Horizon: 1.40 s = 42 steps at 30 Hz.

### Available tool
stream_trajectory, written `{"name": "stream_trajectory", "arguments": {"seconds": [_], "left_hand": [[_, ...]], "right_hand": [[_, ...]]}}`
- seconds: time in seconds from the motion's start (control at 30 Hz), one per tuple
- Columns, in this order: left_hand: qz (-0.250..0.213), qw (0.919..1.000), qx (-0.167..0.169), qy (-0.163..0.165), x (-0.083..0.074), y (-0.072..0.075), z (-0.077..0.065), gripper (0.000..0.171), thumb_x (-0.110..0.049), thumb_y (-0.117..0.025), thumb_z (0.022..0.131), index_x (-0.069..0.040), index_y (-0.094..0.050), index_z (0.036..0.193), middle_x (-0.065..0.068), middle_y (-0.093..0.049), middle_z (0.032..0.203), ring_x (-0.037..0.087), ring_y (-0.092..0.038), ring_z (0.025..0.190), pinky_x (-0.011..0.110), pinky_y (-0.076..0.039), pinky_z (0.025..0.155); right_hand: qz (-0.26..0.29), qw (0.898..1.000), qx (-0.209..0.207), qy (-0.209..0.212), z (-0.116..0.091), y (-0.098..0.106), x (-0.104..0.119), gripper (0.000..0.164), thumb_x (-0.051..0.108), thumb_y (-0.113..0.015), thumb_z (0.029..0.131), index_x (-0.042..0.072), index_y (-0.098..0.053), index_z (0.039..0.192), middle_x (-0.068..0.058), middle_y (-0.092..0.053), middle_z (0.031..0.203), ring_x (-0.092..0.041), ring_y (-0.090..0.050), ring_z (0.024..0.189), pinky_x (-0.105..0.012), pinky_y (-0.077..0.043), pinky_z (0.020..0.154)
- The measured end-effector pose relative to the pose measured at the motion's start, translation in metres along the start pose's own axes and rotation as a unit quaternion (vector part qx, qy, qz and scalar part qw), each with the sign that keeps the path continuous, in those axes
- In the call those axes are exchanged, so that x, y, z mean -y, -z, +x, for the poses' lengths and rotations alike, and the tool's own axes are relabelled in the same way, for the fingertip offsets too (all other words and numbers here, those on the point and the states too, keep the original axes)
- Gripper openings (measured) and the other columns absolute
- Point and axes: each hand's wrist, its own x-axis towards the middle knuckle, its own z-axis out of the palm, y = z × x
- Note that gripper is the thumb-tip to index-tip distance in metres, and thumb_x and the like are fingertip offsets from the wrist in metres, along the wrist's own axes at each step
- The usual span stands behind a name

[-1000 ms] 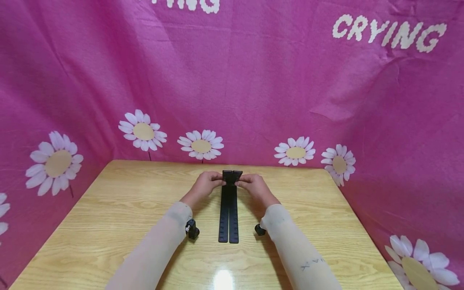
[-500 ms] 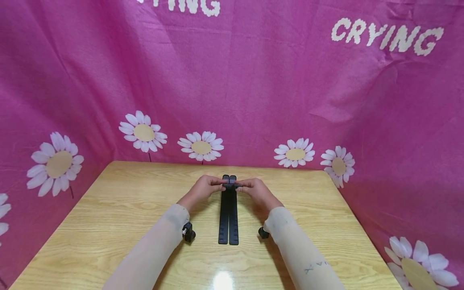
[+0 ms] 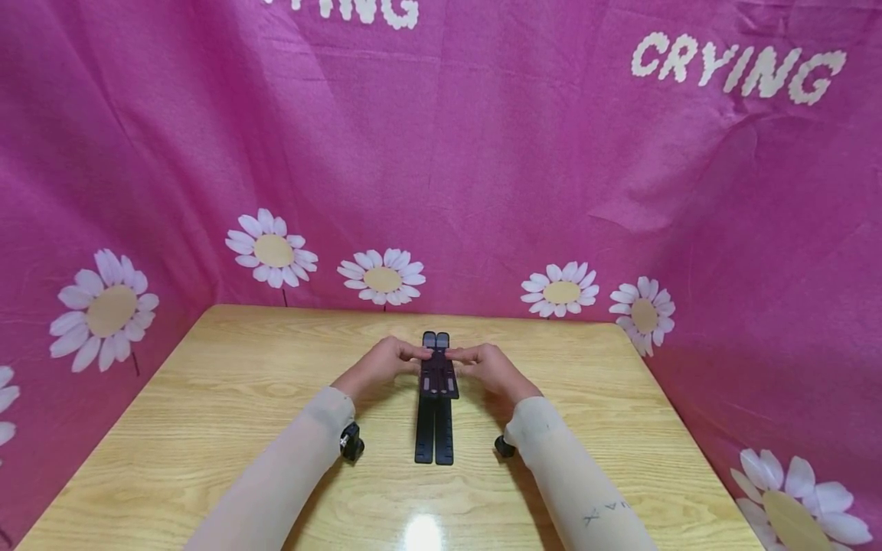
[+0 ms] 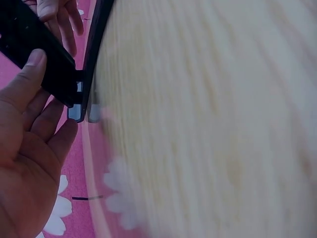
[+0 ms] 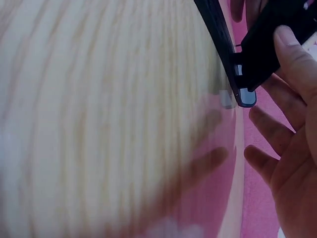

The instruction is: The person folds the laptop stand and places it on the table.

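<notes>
A black folding laptop stand [image 3: 424, 432] lies lengthwise on the table, its two long notched bars side by side. Its hinged upper plate [image 3: 439, 375] is raised off the bars and tilts toward me. My left hand [image 3: 387, 361] pinches the plate's left edge; in the left wrist view the thumb [image 4: 35, 62] presses one face while fingers lie behind. On the opposite edge my right hand [image 3: 491, 369] holds it likewise, its thumb [image 5: 287, 39] on the plate in the right wrist view. Pale pads [image 5: 246, 96] show at the bars' far ends.
The wooden table [image 3: 276, 428] reaches back to a pink cloth [image 3: 482, 191] with printed daisies, which also hangs at both sides. A small black wrist camera [image 3: 352, 442] sits at the left cuff, another [image 3: 504, 445] at the right.
The upper plate has swung from standing up at the far end, down toward me over the bars. Both hands have moved slightly nearer with it, and the bars have stayed put.
</notes>
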Motion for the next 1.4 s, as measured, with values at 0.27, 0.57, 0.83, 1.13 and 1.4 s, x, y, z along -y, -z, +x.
{"name": "stream_trajectory", "arguments": {"seconds": [0.27,0.57,0.83,1.13,1.4], "left_hand": [[0.028,0.9993,0.02,-0.011,0.001,-0.002,0.0,0.036,-0.016,-0.076,0.093,-0.019,-0.072,0.129,-0.003,-0.065,0.139,0.022,-0.055,0.136,0.035,-0.049,0.102],[0.014,0.9993,0.034,0.002,0.002,0.002,-0.005,0.041,-0.012,-0.08,0.089,-0.02,-0.073,0.129,-0.001,-0.061,0.144,0.022,-0.049,0.142,0.042,-0.04,0.117],[0.059,0.9974,0.039,-0.013,0.002,-0.003,-0.002,0.044,-0.01,-0.085,0.083,-0.018,-0.074,0.126,0.0,-0.066,0.136,0.019,-0.052,0.14,0.041,-0.036,0.12],[0.059,0.9978,0.028,0.001,-0.004,-0.007,-0.002,0.047,-0.007,-0.089,0.076,-0.008,-0.075,0.122,-0.001,-0.071,0.128,0.023,-0.052,0.14,0.043,-0.034,0.121],[0.108,0.9936,0.031,-0.011,-0.004,-0.01,-0.001,0.047,-0.008,-0.089,0.077,-0.008,-0.075,0.122,-0.002,-0.071,0.129,0.022,-0.053,0.139,0.042,-0.038,0.119]], "right_hand": [[0.005,1.0,0.005,0.015,-0.001,-0.001,-0.006,0.039,0.022,-0.081,0.089,0.023,-0.074,0.127,0.003,-0.066,0.138,-0.026,-0.048,0.143,-0.046,-0.034,0.121],[-0.016,0.999,0.028,0.008,0.0,-0.005,-0.005,0.044,0.022,-0.081,0.088,0.028,-0.071,0.13,0.006,-0.062,0.143,-0.026,-0.043,0.146,-0.047,-0.031,0.122],[-0.059,0.998,0.029,0.015,-0.003,-0.007,0.0,0.051,0.021,-0.086,0.081,0.023,-0.072,0.13,0.005,-0.062,0.143,-0.028,-0.041,0.148,-0.049,-0.027,0.124],[-0.089,0.996,0.019,0.017,-0.005,-0.01,0.0,0.052,0.017,-0.086,0.082,0.014,-0.07,0.132,0.009,-0.061,0.143,-0.027,-0.041,0.148,-0.046,-0.028,0.124],[-0.085,0.996,0.017,0.007,-0.003,-0.013,-0.002,0.054,0.017,-0.086,0.081,0.015,-0.069,0.133,0.009,-0.061,0.143,-0.028,-0.04,0.148,-0.047,-0.029,0.123]]}}
